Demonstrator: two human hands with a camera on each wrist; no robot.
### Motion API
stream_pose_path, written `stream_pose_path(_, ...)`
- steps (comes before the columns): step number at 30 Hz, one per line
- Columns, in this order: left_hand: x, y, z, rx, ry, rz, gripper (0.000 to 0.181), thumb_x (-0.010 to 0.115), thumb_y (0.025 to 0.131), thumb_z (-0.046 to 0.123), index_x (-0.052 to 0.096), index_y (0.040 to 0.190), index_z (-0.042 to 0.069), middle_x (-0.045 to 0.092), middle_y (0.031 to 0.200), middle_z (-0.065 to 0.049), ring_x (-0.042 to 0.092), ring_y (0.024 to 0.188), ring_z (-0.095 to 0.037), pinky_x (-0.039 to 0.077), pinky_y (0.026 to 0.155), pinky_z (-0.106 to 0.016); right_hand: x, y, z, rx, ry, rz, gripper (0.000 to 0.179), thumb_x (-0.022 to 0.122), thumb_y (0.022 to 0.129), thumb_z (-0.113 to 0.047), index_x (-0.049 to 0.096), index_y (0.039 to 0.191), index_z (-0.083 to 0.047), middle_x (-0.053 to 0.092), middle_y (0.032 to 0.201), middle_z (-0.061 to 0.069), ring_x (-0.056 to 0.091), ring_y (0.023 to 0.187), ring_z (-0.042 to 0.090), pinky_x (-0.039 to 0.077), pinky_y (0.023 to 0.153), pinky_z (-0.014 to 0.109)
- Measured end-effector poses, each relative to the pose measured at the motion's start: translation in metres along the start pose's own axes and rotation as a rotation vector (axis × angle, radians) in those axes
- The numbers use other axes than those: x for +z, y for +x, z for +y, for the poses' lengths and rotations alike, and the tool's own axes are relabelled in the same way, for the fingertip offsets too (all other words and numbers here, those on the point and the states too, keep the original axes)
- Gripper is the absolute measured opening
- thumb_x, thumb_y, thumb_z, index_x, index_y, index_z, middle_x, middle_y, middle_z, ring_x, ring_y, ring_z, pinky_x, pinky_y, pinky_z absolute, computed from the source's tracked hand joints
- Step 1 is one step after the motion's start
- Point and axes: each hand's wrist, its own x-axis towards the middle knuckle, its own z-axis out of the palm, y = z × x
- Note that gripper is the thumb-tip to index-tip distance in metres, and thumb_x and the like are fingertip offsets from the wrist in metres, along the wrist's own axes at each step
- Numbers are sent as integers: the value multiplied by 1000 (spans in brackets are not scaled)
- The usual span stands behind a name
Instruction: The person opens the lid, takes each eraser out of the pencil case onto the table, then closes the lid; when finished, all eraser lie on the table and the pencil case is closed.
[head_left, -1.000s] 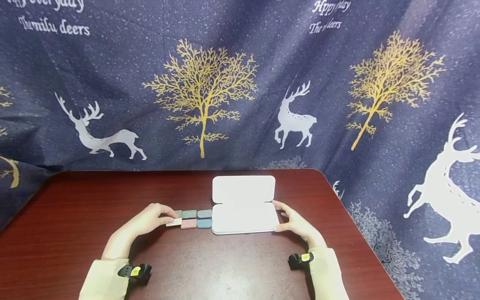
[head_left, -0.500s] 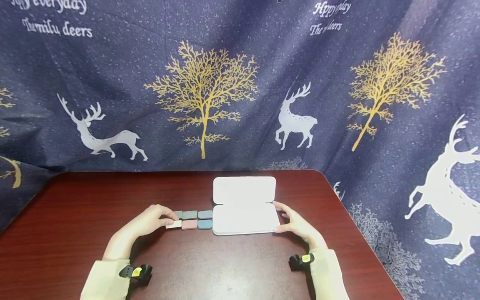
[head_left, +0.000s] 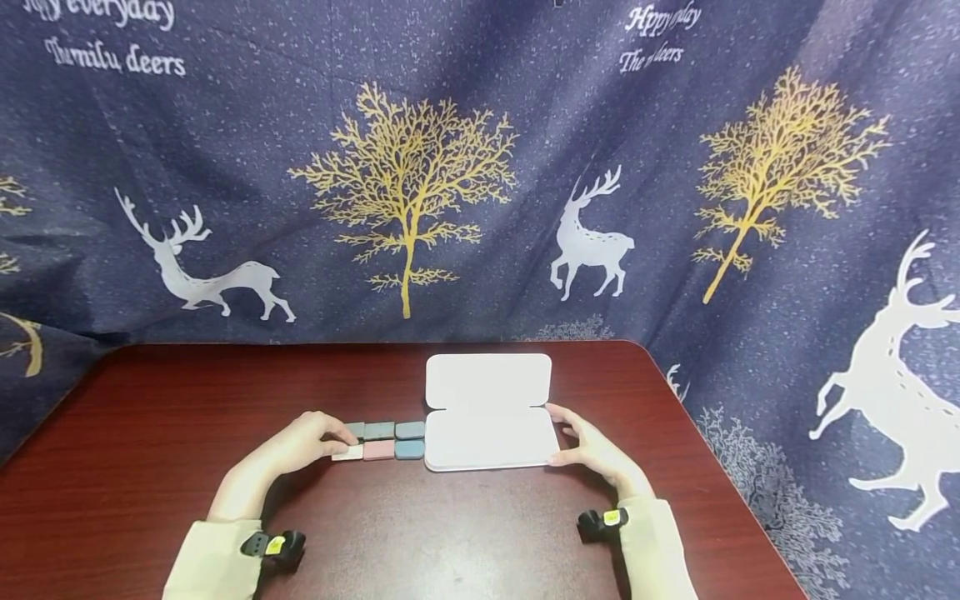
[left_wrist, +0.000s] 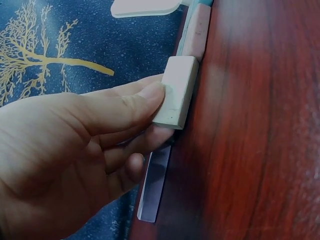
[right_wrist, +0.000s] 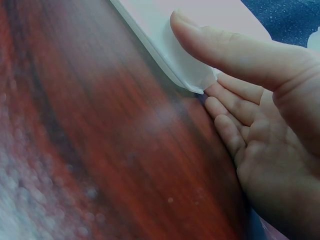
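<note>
In the head view my left hand (head_left: pixel 307 442) is at the left end of two short rows of small blocks. Its thumb and fingers pinch a white eraser (left_wrist: pixel 177 90), which lies in line with a pink eraser (head_left: pixel 378 450) and a blue one (head_left: pixel 409 449). Behind them sit greyish-green blocks (head_left: pixel 378 430), the leftmost partly covered by my fingers. To their right, a white hinged case (head_left: pixel 491 437) stands with its lid raised at the back. My right hand (head_left: pixel 592 446) grips the case's right end, thumb over the near rim and fingers around the side.
A pale translucent bar (left_wrist: pixel 155 185) shows below my left fingers in the left wrist view. The dark red wooden table (head_left: pixel 450 533) reaches back to a blue curtain (head_left: pixel 480 208) printed with deer and trees. Black straps with cameras (head_left: pixel 281 550) sit on both wrists.
My left fingers shift very slightly and the white eraser appears lower, settled level with the pink one. My right hand stays on the case.
</note>
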Motion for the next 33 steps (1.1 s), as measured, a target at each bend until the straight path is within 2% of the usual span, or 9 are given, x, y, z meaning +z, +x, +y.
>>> stream_pose_path(9, 2, 2, -1, -88, -19, 34, 10, 72, 83, 6, 76, 91, 7, 75, 90, -4, 69, 94, -30, 56, 80, -42, 0, 0, 1, -2, 2, -1, 87, 81, 74, -9, 36, 147, 1, 38, 150, 25, 35, 136, 47, 27, 112, 57)
stream_pose_path(15, 4, 2, -1, -119, -54, 51, 12, 74, 81, 5, 75, 92, 5, 74, 87, -3, 68, 85, -21, 54, 72, -33, -1, 0, 2, -5, 8, -4, 87, 81, 74, -9, 36, 147, 2, 38, 150, 26, 35, 136, 47, 27, 111, 58)
stream_pose_path(19, 4, 2, -1, -131, -82, 46, 13, 74, 80, 2, 75, 93, 4, 73, 85, -3, 66, 78, -15, 52, 65, -28, -1, 0, 2, 2, 12, -5, 86, 81, 74, -9, 36, 147, 1, 38, 150, 25, 35, 136, 46, 27, 111, 57)
stream_pose_path(27, 4, 3, -1, -130, -108, 48, 15, 73, 80, 0, 73, 94, 4, 71, 84, -2, 62, 74, -11, 50, 61, -25, -1, 1, 3, 9, 8, 1, 86, 81, 74, -9, 36, 148, 0, 39, 150, 23, 36, 135, 45, 28, 111, 56)
stream_pose_path(29, 4, 4, -1, -121, -108, 65, 16, 73, 80, 0, 72, 96, 3, 70, 83, 0, 61, 75, -10, 49, 61, -24, -1, 1, 4, 6, 3, 3, 86, 81, 74, -9, 36, 147, 0, 40, 150, 23, 36, 135, 44, 28, 111, 55)
stream_pose_path(33, 7, 5, 0, -99, -110, 137, 16, 71, 84, 3, 72, 100, 5, 69, 84, 1, 61, 77, -9, 49, 62, -24, 0, 1, 4, 1, 0, 5, 86, 81, 74, -9, 37, 147, 0, 40, 149, 24, 37, 134, 45, 29, 111, 55)
